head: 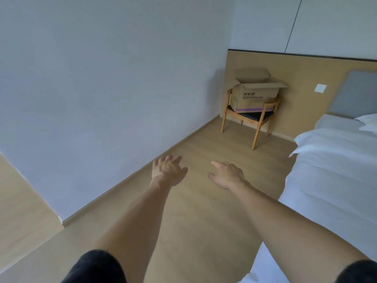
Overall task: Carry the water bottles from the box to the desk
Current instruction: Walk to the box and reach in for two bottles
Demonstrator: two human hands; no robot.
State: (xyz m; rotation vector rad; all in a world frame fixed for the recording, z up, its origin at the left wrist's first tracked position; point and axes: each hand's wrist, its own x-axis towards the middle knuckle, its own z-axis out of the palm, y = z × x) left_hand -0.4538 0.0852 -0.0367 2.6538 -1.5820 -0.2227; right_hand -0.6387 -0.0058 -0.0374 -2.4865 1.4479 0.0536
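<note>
Head view: left hand (168,170) and right hand (227,174) extend forward over the floor, fingers loosely spread, holding nothing. The cardboard box (256,94), flaps open, sits on the wooden chair (259,117) seat in the room corner; its bottles are hidden. Expect full bottles: heavy, rigid, smooth. Grasp around mid-body
</note>
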